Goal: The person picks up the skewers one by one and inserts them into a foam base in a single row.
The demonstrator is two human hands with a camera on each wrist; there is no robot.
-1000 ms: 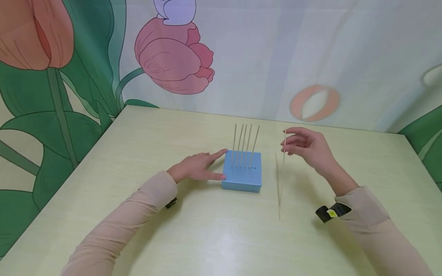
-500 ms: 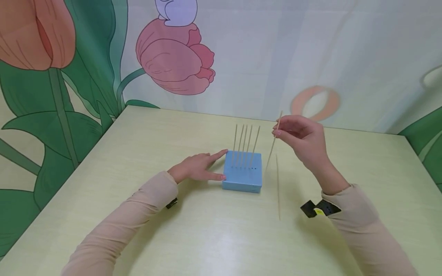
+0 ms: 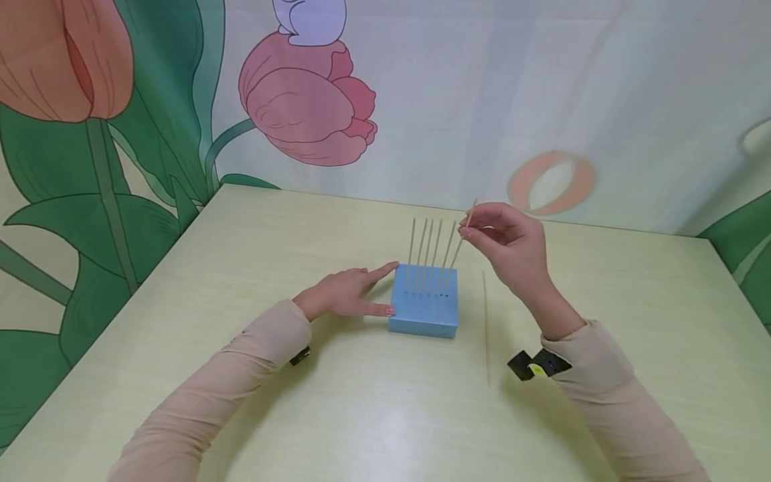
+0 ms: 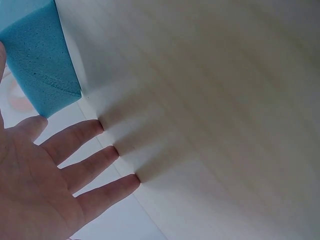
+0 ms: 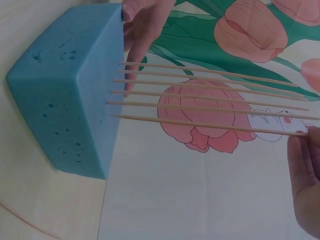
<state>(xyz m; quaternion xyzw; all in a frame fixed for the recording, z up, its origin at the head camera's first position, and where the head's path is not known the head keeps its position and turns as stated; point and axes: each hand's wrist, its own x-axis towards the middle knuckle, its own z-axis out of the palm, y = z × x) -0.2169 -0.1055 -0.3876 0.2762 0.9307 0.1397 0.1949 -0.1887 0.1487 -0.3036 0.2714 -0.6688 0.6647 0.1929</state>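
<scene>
A blue foam block sits on the table with several thin wooden skewers standing in a row in its top. My left hand has thumb and forefinger spread against two corners of the block. In the left wrist view, the other fingers reach straight down to the tabletop. Above the block's right side, my right hand pinches another skewer near its upper end between thumb and fingertips. The skewer tilts, its lower tip right at the block's top beside the row, near two small dark holes.
One loose skewer lies on the pale table to the right of the block. Behind the table's far edge hangs a backdrop printed with tulips. Each wrist wears a black camera strap.
My right hand has lifted the skewer from beside the loose one and moved it left, bringing its lower tip to the block's top. The left hand has stayed against the block.
</scene>
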